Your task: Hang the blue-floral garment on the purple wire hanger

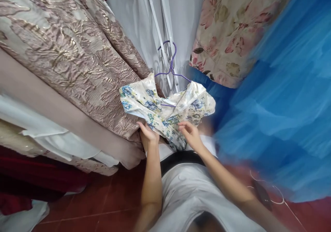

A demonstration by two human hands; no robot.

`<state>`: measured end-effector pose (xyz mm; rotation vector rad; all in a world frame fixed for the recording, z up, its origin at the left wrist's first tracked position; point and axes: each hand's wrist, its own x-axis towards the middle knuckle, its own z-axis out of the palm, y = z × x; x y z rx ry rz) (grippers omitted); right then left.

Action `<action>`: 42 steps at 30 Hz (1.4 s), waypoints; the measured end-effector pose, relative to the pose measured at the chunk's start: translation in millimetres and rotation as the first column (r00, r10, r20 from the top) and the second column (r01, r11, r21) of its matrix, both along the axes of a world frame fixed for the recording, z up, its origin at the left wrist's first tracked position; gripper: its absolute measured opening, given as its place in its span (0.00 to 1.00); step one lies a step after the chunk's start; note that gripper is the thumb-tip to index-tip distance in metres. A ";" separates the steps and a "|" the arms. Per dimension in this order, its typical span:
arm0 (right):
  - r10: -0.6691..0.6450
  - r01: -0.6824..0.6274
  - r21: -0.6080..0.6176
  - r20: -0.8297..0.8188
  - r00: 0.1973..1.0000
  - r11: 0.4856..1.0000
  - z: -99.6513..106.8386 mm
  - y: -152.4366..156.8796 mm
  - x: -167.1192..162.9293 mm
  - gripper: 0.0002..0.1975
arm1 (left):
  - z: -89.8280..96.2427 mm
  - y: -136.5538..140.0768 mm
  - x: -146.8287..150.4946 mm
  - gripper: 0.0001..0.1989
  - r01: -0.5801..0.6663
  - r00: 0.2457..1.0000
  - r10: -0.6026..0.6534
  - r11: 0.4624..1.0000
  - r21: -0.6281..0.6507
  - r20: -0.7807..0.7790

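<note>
A cream dress [151, 104] with blue flowers and green leaves hangs in front of me on a purple hanger [172, 61]. Its neckline crosses over at the front, and the lower part is bunched and partly hidden near my waist. At the left side edge of the bodice is my left hand [150, 132], palm turned up and thumb stretched outward; some of its fingers are hard to see by the fabric. My right hand [190, 134] is at the front of the bodice on the right, fingers curled with thumb and forefinger close together on the cloth.
Pinkish brocade fabric [77, 63] hangs close on the left, above white and dark red garments. White fabric with ribbons [155, 14] hangs behind the hanger. Floral cloth [227, 32] and a blue gown [279, 121] crowd the right. A white cable [280, 194] lies on the red tiled floor.
</note>
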<state>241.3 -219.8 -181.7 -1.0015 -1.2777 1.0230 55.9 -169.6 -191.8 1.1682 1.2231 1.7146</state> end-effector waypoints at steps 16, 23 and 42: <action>0.107 -0.099 -0.041 0.429 0.897 0.994 -28.8 26.9 14.3 0.12 | -31.3 -24.3 54.4 0.22 0.178 0.867 -0.126 0.982 -0.062 0.481; 0.146 -0.124 -0.089 0.311 0.939 0.988 -35.4 23.9 9.4 0.13 | -41.2 -13.7 17.9 0.24 -0.190 0.916 0.241 0.965 -0.182 0.321; -0.067 0.069 0.011 0.452 0.889 0.998 -43.6 53.6 -12.6 0.09 | -47.0 -27.0 -5.7 0.26 -0.318 0.929 0.338 0.938 -0.140 0.149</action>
